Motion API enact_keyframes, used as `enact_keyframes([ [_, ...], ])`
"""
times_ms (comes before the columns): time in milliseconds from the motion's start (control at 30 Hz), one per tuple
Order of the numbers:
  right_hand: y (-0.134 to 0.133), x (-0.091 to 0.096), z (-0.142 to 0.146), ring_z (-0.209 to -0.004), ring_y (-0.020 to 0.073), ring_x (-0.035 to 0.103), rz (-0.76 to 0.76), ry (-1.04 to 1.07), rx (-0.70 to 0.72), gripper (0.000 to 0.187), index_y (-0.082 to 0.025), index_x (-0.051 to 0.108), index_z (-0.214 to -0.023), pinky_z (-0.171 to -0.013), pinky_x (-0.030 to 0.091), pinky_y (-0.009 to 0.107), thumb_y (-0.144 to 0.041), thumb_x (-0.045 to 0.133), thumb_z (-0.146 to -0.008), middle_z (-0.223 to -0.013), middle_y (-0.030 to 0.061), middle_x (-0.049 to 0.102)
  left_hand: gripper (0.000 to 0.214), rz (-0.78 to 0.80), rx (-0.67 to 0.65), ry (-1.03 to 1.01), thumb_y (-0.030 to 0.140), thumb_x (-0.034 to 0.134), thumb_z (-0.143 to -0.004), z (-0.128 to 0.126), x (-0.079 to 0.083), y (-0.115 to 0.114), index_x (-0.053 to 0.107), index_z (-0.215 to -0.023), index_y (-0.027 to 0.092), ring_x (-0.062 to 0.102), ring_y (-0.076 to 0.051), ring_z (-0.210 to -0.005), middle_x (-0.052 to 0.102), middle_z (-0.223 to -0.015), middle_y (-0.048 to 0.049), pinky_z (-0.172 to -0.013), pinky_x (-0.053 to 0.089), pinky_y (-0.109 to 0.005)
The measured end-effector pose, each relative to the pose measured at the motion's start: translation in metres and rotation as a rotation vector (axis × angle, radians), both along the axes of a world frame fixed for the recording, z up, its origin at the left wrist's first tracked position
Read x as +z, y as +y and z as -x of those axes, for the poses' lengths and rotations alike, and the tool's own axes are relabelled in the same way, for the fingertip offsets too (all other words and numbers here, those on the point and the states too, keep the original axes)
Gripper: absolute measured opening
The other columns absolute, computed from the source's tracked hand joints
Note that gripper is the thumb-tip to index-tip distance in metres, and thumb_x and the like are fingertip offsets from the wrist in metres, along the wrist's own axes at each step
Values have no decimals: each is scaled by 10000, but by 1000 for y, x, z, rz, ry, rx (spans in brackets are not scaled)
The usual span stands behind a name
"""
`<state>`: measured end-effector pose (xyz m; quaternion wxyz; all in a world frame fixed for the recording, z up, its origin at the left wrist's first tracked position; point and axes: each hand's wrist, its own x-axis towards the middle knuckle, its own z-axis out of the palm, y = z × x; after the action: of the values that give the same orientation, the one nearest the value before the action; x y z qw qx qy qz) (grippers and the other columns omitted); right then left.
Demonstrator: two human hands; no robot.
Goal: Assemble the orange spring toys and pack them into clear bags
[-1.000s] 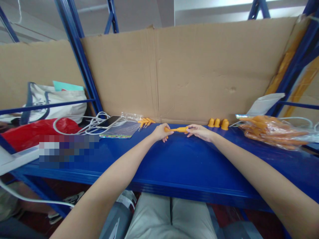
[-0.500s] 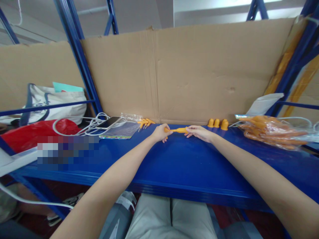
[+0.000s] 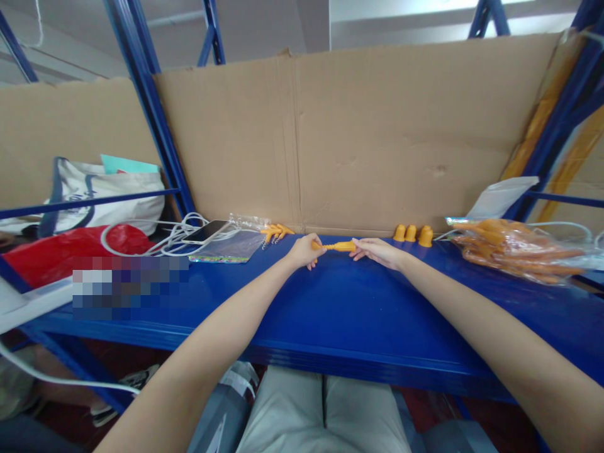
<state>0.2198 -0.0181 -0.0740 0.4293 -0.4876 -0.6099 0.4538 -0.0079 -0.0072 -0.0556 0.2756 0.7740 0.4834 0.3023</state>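
Note:
My left hand (image 3: 306, 250) is closed in a pinch around the left end of an orange corkscrew (image 3: 336, 246), held level just above the blue table. At its thicker right end, the fingertips of my right hand (image 3: 377, 250) grip it. A narrow, ridged stretch of the corkscrew shows between the two hands; its left end is hidden by my fingers. Beyond my left hand lie several more orange corkscrews (image 3: 277, 231) with metal spirals. To the right of my right hand stand three orange caps (image 3: 411, 234), upright in a row.
A cardboard wall (image 3: 358, 138) backs the blue table (image 3: 330, 308). At right lies a clear bag (image 3: 514, 248) full of orange pieces. On the left are a phone (image 3: 206, 232), white cables (image 3: 163, 242), a flat plastic packet (image 3: 226, 250), a red bag (image 3: 85, 248) and a canvas bag (image 3: 113, 192).
The fingers of my right hand have shifted slightly at the corkscrew's right end. My left hand and the things on the table look the same.

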Motion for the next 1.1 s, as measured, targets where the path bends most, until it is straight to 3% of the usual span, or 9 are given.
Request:
enact_keyframes([
  [67, 0, 0, -5, -750, 128, 650, -1, 32, 36, 135, -162, 630, -947, -898, 501, 309, -269, 606, -868, -952, 75, 689, 123, 3, 2, 0, 149, 602, -853, 0, 0, -1, 488, -899, 152, 522, -83, -339, 496, -422, 98, -355, 412, -143],
  [167, 0, -2, -11, -789, 128, 659, 5, 74, 81, 280, -201, 594, -1075, -930, 485, 324, -162, 661, -805, -1023, 52, 669, 117, 5, 2, 0, 145, 599, -851, -1, 1, -1, 493, -899, 153, 527, -83, -343, 500, -426, 97, -368, 426, -149],
  [367, 1, -2, -7, -695, 114, 649, 12, 110, 32, 185, -186, 606, -945, -852, 509, 305, -90, 649, -793, -900, 31, 687, 110, -4, 13, 11, 147, 598, -853, -1, 1, -2, 496, -894, 153, 524, -80, -344, 493, -431, 98, -355, 410, -140],
  [567, -2, 2, 0, -654, 114, 638, 9, 82, 23, 19, -153, 644, -855, -784, 514, 262, -159, 635, -840, -759, 40, 698, 114, -15, 17, 23, 163, 600, -858, -1, 2, -4, 497, -906, 151, 519, -69, -341, 487, -429, 101, -346, 396, -121],
  [833, 5, -4, 1, -607, 116, 618, -12, 49, -20, 251, -150, 621, -682, -723, 511, 255, -318, 622, -868, -661, 50, 666, 213, -46, 28, 17, 269, 668, -822, 0, -1, -1, 505, -898, 156, 542, -96, -361, 489, -421, 93, -357, 417, -149],
  [1000, 6, -6, -2, -672, 117, 627, -35, 57, 48, 115, -154, 649, -854, -772, 522, 274, -254, 685, -810, -812, 53, 692, 228, -63, 70, 36, 287, 676, -815, -1, 0, -2, 501, -881, 157, 536, -90, -357, 483, -422, 96, -362, 414, -147],
  [1100, 8, -8, -5, -687, 117, 637, -38, 94, 64, 315, -192, 606, -998, -795, 534, 305, -151, 748, -720, -869, 22, 688, 223, -63, 77, 36, 281, 673, -816, -2, 0, -3, 496, -875, 159, 534, -92, -360, 483, -429, 94, -355, 406, -147],
])
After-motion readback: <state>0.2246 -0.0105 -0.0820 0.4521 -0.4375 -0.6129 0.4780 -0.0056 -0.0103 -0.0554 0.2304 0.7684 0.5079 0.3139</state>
